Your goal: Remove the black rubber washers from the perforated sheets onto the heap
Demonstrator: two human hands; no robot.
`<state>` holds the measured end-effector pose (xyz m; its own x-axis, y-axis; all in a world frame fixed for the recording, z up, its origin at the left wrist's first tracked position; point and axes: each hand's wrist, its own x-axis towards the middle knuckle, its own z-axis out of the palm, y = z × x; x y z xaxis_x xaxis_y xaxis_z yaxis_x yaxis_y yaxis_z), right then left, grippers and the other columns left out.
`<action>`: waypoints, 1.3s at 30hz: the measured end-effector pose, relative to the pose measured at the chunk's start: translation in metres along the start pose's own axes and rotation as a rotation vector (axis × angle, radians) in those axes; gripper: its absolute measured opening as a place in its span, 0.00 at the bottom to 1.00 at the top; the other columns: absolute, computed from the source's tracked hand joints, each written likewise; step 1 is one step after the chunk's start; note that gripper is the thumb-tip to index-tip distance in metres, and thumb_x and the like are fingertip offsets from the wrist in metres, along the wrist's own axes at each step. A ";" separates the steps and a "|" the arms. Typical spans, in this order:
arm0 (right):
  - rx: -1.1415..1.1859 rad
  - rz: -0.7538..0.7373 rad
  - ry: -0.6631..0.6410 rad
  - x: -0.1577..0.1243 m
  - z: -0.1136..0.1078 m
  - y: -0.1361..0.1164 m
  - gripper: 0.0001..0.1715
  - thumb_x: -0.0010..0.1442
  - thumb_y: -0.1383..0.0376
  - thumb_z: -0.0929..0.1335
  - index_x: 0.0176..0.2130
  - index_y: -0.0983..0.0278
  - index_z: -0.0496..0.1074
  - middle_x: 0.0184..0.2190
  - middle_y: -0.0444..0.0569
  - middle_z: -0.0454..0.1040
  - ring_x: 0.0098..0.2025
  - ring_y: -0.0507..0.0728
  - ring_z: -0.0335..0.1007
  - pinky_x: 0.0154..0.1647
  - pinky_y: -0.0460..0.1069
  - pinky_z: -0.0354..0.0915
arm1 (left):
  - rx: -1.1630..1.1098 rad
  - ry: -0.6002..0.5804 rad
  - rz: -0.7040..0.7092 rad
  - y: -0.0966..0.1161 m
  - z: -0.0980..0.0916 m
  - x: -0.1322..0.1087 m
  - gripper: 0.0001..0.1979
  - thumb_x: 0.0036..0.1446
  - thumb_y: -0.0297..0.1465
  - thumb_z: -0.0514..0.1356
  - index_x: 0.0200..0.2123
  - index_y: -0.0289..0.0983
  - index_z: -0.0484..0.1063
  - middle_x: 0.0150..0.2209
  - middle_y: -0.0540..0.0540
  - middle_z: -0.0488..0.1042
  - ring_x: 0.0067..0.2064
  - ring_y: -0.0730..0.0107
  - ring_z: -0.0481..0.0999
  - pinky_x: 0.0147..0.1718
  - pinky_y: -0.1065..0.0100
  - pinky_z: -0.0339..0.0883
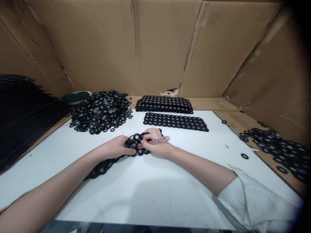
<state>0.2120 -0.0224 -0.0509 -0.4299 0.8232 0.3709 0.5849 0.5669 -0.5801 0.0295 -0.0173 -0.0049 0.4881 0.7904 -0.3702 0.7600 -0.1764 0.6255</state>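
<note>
A sheet of joined black rings [102,167] lies bent on the white board, partly raised between my hands. My left hand [119,146] pinches its near edge, thumb on top and the other fingers mostly hidden beneath. Closed around a slim, clear pinkish tool with red markings [159,140], my right hand [155,145] rests at the far right part of the same sheet. The tool's tip points left toward the rings, close to my left thumb. What the tip touches is too small to make out.
Loose black rings form a pile [102,111] at the back left, beside a bowl [75,97]. A flat ring sheet [175,121] lies in front of stacked sheets [164,104]. More rings [279,149] are at right; a dark heap [21,113] stands left. Cardboard walls [160,45] enclose the board.
</note>
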 end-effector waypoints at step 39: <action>0.110 0.025 -0.009 0.004 -0.003 0.002 0.13 0.50 0.70 0.61 0.16 0.63 0.60 0.26 0.42 0.64 0.37 0.52 0.58 0.44 0.49 0.51 | 0.041 -0.008 -0.003 -0.005 -0.001 0.002 0.14 0.41 0.42 0.55 0.27 0.36 0.67 0.24 0.52 0.67 0.25 0.71 0.62 0.23 0.72 0.54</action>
<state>0.2133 -0.0177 -0.0486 -0.4229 0.8364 0.3488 0.5166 0.5387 -0.6656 0.0261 -0.0144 -0.0076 0.4889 0.7863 -0.3778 0.7787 -0.1981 0.5954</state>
